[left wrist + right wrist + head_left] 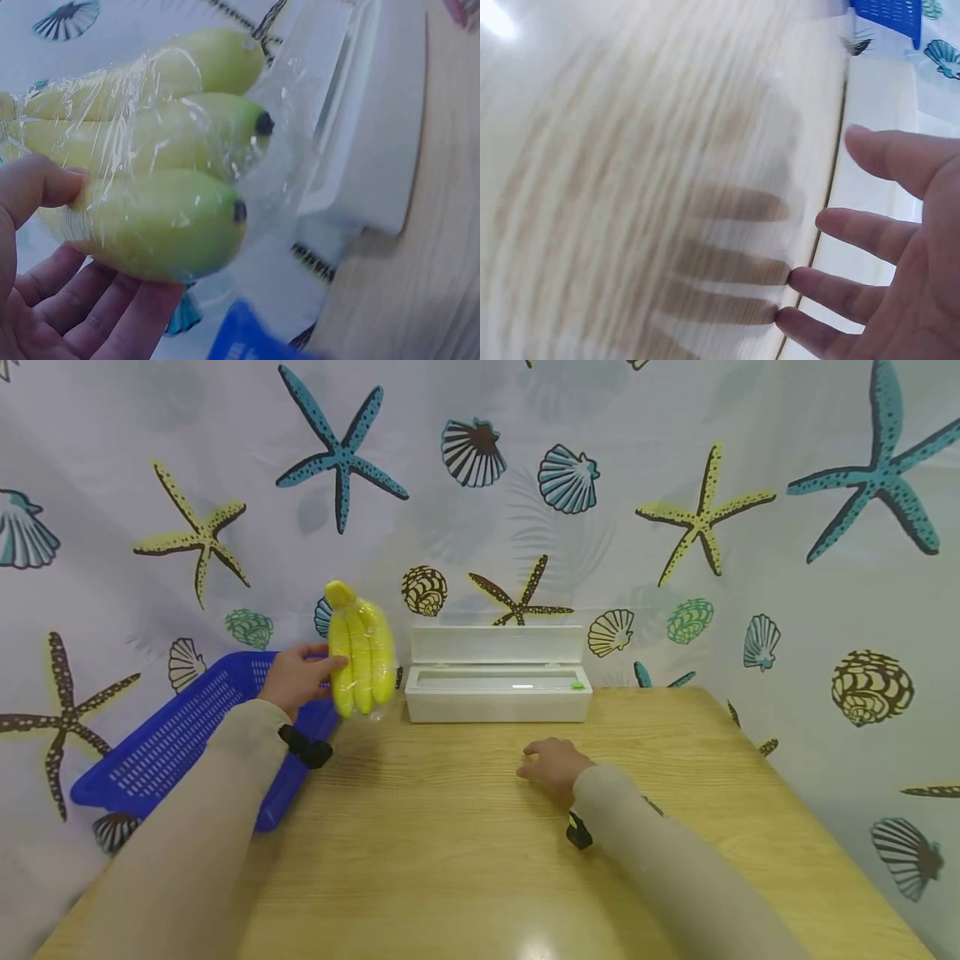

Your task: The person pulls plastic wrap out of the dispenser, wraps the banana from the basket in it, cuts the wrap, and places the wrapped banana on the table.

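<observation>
A bunch of yellow bananas wrapped in clear film is held up off the table by my left hand. In the left wrist view the thumb lies on the near banana and the fingers curl beneath it; the wrap shines and crinkles around dark tips. My right hand is low over the table with nothing in it. In the right wrist view its fingers are spread and loosely extended, their shadows falling on the wood.
At the left stands a blue perforated plastic basket, beneath the left forearm. A long white box with its lid raised and a small green piece sits at the table's back edge. Patterned cloth hangs behind the wooden table.
</observation>
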`<move>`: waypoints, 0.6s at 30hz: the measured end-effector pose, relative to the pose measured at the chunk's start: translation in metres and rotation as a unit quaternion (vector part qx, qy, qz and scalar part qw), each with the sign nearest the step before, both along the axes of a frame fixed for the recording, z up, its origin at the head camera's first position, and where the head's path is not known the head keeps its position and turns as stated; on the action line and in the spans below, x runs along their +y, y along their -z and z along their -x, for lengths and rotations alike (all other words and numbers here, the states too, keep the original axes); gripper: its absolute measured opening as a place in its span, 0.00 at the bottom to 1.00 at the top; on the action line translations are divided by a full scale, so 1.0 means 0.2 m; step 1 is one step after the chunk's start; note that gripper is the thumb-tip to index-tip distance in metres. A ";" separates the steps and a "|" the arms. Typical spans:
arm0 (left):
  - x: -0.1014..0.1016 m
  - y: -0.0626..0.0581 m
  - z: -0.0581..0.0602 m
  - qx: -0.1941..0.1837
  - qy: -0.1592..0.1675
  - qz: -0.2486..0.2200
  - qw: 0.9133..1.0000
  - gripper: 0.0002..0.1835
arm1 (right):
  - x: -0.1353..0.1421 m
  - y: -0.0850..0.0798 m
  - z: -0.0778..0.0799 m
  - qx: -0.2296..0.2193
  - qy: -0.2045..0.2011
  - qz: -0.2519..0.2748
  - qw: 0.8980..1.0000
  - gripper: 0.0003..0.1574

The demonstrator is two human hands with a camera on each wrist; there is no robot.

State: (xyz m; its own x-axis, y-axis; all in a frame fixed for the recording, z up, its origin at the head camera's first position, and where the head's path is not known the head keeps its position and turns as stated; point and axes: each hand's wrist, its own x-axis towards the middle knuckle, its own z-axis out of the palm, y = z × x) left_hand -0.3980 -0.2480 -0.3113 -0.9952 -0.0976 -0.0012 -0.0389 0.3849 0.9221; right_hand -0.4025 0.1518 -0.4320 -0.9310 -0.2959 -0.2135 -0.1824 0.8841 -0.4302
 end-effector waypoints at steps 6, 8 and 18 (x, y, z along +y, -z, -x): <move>-0.27 -0.04 -0.01 0.027 -0.051 0.128 0.990 0.40 | 0.03 0.06 0.03 0.009 -0.007 -0.030 0.999 0.33; -0.35 -0.03 -0.02 0.027 -0.070 0.190 0.979 0.39 | 0.06 0.07 0.04 0.015 -0.014 -0.025 0.999 0.32; -0.60 0.22 0.02 -0.080 -0.088 0.334 0.935 0.35 | 0.14 0.09 -0.02 0.039 -0.029 -0.013 0.999 0.30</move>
State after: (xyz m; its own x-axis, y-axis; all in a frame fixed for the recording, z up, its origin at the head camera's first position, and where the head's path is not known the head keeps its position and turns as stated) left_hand -0.4017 -0.3673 -0.3559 -0.9562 -0.2912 -0.0285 -0.2717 0.8475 0.4560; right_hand -0.3987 0.1789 -0.4497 -0.9269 -0.3445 -0.1490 -0.2652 0.8820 -0.3896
